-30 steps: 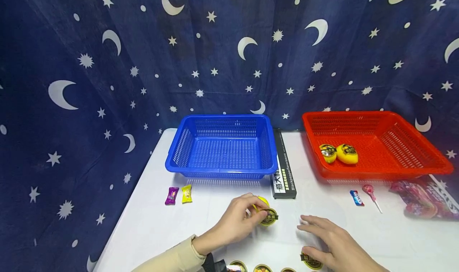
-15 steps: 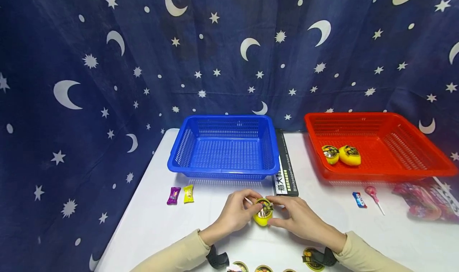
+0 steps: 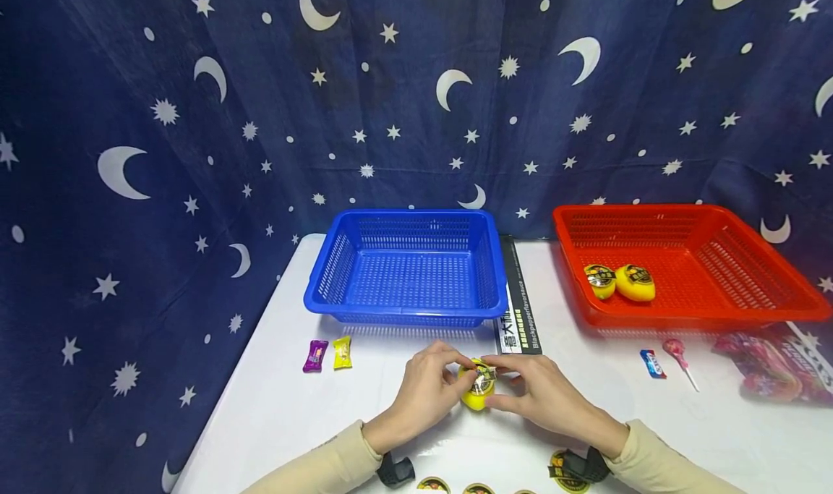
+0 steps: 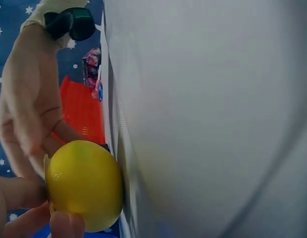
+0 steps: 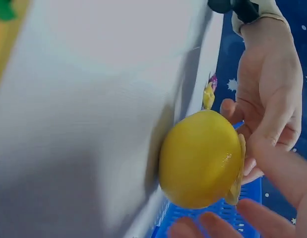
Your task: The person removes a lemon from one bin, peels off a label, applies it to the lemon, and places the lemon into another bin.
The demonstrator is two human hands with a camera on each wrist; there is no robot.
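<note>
A yellow lemon (image 3: 474, 402) rests on the white table between both hands. A round black-and-gold sticker (image 3: 481, 380) lies on its upper side, and in the right wrist view the sticker's edge (image 5: 237, 186) stands slightly off the skin. My left hand (image 3: 426, 389) holds the lemon from the left, its thumb pressing on the sticker. From the right, my right hand (image 3: 547, 394) grips the lemon between thumb and fingers. In the left wrist view the lemon (image 4: 86, 188) shows a smooth bare side, with left fingertips below it.
A blue basket (image 3: 405, 311) stands behind the hands, beside a long black box (image 3: 520, 324). Two stickered lemons (image 3: 634, 284) lie in the red basket (image 3: 690, 319). Small candies (image 3: 315, 356), a lollipop (image 3: 675, 348) and a candy bag (image 3: 774, 367) lie around. Several stickers (image 3: 569, 472) line the front.
My right hand has come left from above a front sticker and taken hold of the lemon. The lemon has turned between the hands; its sticker now faces up. Little differs from half a second ago.
</note>
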